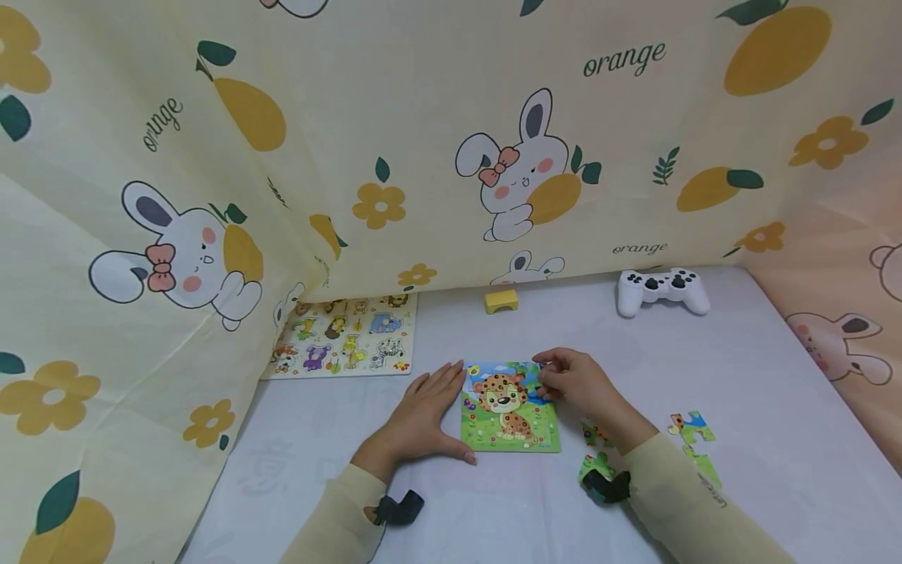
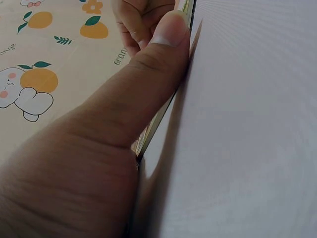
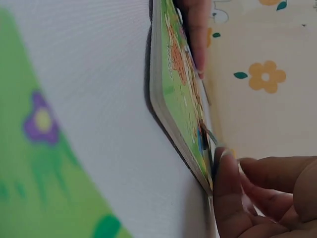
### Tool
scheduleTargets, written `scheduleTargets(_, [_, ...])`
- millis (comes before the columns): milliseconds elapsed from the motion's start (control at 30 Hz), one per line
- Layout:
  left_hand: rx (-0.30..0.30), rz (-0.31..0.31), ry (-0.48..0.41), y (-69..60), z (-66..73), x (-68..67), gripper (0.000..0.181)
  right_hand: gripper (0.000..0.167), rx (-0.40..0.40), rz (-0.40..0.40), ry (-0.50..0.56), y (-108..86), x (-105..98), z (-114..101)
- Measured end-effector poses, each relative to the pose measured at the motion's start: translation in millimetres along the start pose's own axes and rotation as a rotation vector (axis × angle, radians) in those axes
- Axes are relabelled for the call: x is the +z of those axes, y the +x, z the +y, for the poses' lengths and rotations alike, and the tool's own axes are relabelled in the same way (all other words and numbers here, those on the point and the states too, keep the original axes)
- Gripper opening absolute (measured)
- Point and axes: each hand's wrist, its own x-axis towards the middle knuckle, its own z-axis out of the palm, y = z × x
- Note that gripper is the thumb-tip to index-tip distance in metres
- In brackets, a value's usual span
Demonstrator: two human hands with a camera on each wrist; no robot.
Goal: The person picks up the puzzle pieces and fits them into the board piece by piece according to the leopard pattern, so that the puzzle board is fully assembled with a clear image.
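A square jigsaw puzzle (image 1: 510, 427) with a spotted leopard cub on green grass lies flat on the table. My left hand (image 1: 426, 419) rests along its left side, fingers straight, thumb by the lower left corner. At the upper right corner, my right hand (image 1: 576, 382) pinches a small puzzle piece (image 3: 212, 138) between thumb and fingers. The piece tilts up from the board (image 3: 157, 74), and a dark gap shows below it. My fingers cover most of that piece.
Loose puzzle pieces (image 1: 597, 466) lie under my right wrist, partly hidden; more pieces (image 1: 694, 427) lie farther right. An animal picture board (image 1: 352, 345) is at back left, a yellow block (image 1: 501, 301) at the back, a white game controller (image 1: 662, 291) at back right. Patterned cloth (image 1: 423, 141) walls the table.
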Motion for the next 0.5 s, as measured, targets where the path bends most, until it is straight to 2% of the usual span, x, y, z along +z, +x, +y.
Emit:
scheduleTargets(133, [-0.003,-0.005,0.002,0.2,0.4,-0.2,0.146,0.038,0.019,-0.004,-0.055,-2.4,-0.9,-1.2])
scheduleTargets(267, [-0.010,-0.004,0.006,0.5,-0.4,0.5,0.147,0.043,-0.009,0.022,-0.204,-7.0,-2.9,-5.4])
scheduleTargets(367, [-0.011,-0.001,0.007,0.6,-1.0,1.0,0.147,0.044,-0.109,0.025,-0.354,-10.7,-4.8,-7.6])
scheduleTargets(500, [-0.004,0.001,0.007,0.4,-1.0,0.4,0.147,0.048,-0.323,-0.081,-0.597,-16.2,-5.3,-8.4])
